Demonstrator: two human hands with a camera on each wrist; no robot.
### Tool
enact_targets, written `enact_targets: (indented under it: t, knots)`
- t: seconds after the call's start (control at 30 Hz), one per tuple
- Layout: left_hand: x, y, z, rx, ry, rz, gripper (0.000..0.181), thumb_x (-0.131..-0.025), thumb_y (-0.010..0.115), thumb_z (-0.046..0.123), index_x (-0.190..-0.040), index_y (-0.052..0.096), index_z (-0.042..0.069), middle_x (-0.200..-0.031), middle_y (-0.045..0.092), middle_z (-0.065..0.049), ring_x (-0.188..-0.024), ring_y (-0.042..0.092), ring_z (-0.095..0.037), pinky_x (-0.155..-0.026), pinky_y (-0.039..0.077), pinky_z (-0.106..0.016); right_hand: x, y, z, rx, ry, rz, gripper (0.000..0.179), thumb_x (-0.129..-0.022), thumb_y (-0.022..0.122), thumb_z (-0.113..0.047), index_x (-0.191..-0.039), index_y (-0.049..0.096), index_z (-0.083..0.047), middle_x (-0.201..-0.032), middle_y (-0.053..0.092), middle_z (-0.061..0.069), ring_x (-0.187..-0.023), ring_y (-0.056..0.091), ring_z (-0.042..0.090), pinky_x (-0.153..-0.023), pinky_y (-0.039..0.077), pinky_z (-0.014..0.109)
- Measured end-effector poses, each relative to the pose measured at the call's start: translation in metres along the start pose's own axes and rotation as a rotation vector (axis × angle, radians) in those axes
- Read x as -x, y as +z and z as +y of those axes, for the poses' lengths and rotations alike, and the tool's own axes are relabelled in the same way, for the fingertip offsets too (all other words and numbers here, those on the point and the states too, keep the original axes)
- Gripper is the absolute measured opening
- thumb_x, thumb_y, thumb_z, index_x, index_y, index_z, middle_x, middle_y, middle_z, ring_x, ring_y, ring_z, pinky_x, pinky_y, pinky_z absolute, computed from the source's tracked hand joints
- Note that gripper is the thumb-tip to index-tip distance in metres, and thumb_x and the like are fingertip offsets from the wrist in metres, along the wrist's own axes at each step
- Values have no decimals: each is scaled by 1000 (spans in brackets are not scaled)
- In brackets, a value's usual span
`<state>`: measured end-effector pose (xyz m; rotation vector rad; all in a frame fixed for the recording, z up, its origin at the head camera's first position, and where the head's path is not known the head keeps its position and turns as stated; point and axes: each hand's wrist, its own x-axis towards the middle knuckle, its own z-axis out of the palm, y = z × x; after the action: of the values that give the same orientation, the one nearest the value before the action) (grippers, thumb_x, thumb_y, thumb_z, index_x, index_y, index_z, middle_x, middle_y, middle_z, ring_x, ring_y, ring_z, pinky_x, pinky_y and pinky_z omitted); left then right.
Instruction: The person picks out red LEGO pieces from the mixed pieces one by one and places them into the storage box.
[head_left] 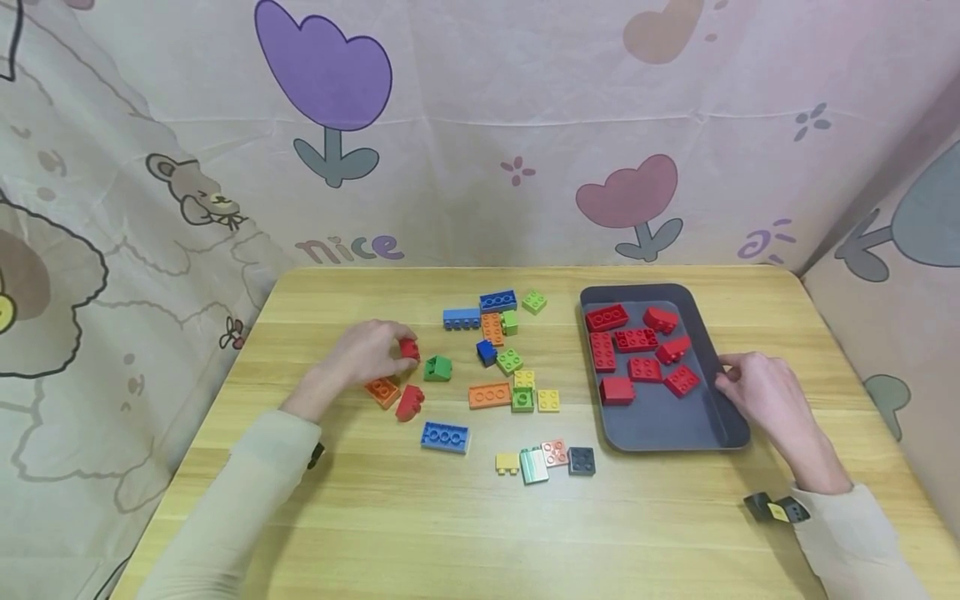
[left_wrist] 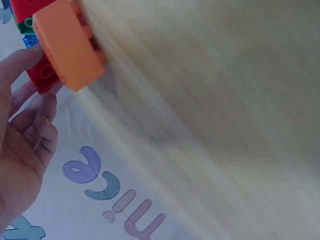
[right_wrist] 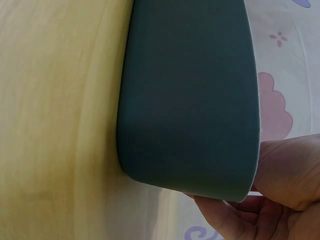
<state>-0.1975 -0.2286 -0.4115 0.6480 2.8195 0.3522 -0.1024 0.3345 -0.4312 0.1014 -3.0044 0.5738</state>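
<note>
My left hand (head_left: pixel 369 354) pinches a red brick (head_left: pixel 408 349) at the left of the table. In the left wrist view the red brick (left_wrist: pixel 43 75) sits between thumb and fingers, partly behind an orange brick (left_wrist: pixel 68 45). Close by the hand lie an orange brick (head_left: pixel 382 392), another red brick (head_left: pixel 410 403) and a green sloped brick (head_left: pixel 438 368). My right hand (head_left: pixel 765 392) holds the right rim of a dark grey tray (head_left: pixel 675 429). The right wrist view shows thumb and fingers at the edge of the tray (right_wrist: pixel 190 100). Several red bricks (head_left: pixel 644 369) lie inside it.
Blue bricks (head_left: pixel 461 318), an orange one (head_left: pixel 490 395), green and yellow ones (head_left: pixel 548 401) lie scattered mid-table. Nearer the front are a blue brick (head_left: pixel 445 437), a pale striped brick (head_left: pixel 534 466) and a black one (head_left: pixel 581 461). A printed cloth (head_left: pixel 480 192) hangs behind the table.
</note>
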Motion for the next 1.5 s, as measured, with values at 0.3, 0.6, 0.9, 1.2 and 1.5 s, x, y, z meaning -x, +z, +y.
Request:
enact_targets:
  t: [0.3,0.6,0.9,1.2,1.5]
  knots:
    - [6,-15,8,2,-12,28,47,-91,83,33,-129,72,8,-114,79,-8,-64,55,-13,-79,52,-37,0,0,0,8,0,2,36,-83,67,-1,-113,69,19,-85,76,28,-60,65,25,-54,43,37]
    - [6,-25,18,-17,45,90,41,-89,85,32,-122,75,11,-110,80,-5,-72,59,-15,-76,51,-35,0,-1,1,8,-7,6,36,-83,67,-1,-112,69,20,-85,76,29,-58,65,23,-53,42,35]
    - [8,-31,36,-32,82,104,40,-88,86,36,-120,76,14,-114,80,-3,-96,73,-24,-87,59,-42,0,0,0,5,3,-2,36,-85,68,-1,-114,69,20,-87,76,29,-62,69,28,-54,44,38]
    - [6,-34,56,-44,98,89,48,-88,86,30,-130,73,11,-125,78,-6,-110,73,-27,-96,60,-45,1,-1,-1,12,-3,-6,36,-85,68,-1,-114,69,20,-87,76,29,-59,66,24,-54,44,37]
    - [5,-30,77,-84,205,86,46,-91,82,32,-131,73,11,-123,78,-6,-96,73,-21,-92,61,-40,1,0,0,11,-2,1,36,-84,68,-1,-114,69,19,-87,76,29,-67,72,37,-56,47,41]
